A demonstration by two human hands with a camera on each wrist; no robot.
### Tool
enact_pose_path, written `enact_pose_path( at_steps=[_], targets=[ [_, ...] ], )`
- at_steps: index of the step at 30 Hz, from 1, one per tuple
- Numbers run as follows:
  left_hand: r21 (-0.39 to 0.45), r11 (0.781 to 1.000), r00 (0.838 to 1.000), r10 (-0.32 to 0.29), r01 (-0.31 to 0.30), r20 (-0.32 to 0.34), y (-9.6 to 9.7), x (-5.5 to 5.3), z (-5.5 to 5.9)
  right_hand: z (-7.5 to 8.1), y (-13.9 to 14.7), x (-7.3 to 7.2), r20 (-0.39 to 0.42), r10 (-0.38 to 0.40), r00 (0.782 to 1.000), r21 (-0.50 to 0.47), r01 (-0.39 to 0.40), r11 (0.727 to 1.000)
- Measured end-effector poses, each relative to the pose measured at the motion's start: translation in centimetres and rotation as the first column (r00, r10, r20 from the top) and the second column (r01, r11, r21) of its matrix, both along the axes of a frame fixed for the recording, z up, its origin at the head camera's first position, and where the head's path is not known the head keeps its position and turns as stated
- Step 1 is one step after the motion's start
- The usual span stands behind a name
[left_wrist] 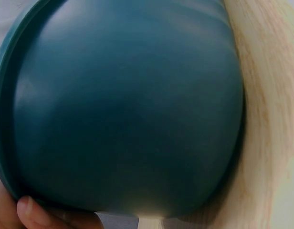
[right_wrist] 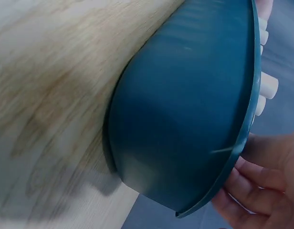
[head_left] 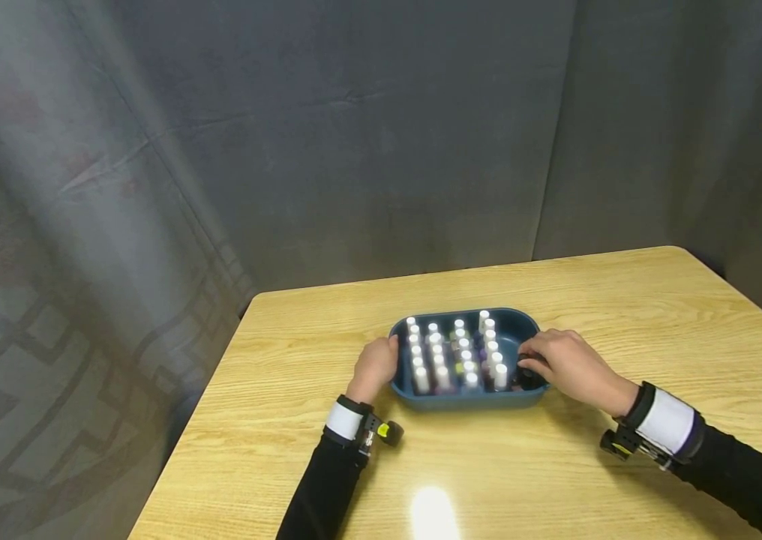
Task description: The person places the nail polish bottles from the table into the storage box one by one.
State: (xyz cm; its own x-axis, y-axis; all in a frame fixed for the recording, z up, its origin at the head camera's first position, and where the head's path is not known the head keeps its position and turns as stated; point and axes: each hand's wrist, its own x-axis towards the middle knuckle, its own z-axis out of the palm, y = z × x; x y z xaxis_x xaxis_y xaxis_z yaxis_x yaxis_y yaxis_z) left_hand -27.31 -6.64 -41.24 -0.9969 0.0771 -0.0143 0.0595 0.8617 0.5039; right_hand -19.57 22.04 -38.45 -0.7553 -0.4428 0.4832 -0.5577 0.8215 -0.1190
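A dark blue-green oval tray (head_left: 489, 401) is on the wooden table, with rows of small white-capped bottles (head_left: 500, 376) standing inside. The bottles look blurred, and their labels cannot be read. At the tray's left end, my left hand (head_left: 377, 363) grips the rim; its fingertips (left_wrist: 33, 212) show at the edge in the left wrist view. My right hand (head_left: 573, 366) holds the opposite end, fingers (right_wrist: 252, 191) curled at the rim. Something dark (head_left: 526, 375) lies inside the tray by the right fingers, too unclear to name.
The pale wooden table (head_left: 286, 450) extends around the tray on all sides. Grey curtains (head_left: 381, 150) hang behind it and along the left. A bright light reflection lies on the tabletop in front.
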Motion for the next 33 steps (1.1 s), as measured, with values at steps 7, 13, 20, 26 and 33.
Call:
enact_pose_path(
  at_steps=[7, 13, 20, 26, 33],
  targets=[
    [0.005, 1.0, 1.0, 0.005, -0.005, 0.008, 0.1, 0.1, 0.1, 0.0, 0.4, -0.3, 0.083, -0.015, 0.996, 0.012, 0.014, 1.0],
    [0.014, 1.0, 1.0, 0.0, 0.0, 0.004, 0.2, 0.0, 0.1, 0.3, 0.7, -0.4, 0.167, -0.028, 0.986, 0.0, 0.028, 1.0],
    [0.015, 1.0, 1.0, 0.01, -0.01, 0.006, 0.1, 0.0, 0.0, 0.1, 0.8, -0.6, 0.154, 0.015, 0.988, -0.021, -0.012, 1.0],
    [0.017, 0.999, 0.999, 0.034, -0.034, 0.016, -0.2, 0.1, -0.1, 0.2, 0.3, -1.2, 0.161, 0.041, 0.986, -0.047, -0.034, 0.998],
    [0.011, 0.999, 0.999, 0.051, -0.051, -0.006, -1.0, 0.3, 0.4, 1.8, 0.7, -2.3, 0.121, -0.065, 0.99, -0.168, 0.085, 0.982]
  ],
)
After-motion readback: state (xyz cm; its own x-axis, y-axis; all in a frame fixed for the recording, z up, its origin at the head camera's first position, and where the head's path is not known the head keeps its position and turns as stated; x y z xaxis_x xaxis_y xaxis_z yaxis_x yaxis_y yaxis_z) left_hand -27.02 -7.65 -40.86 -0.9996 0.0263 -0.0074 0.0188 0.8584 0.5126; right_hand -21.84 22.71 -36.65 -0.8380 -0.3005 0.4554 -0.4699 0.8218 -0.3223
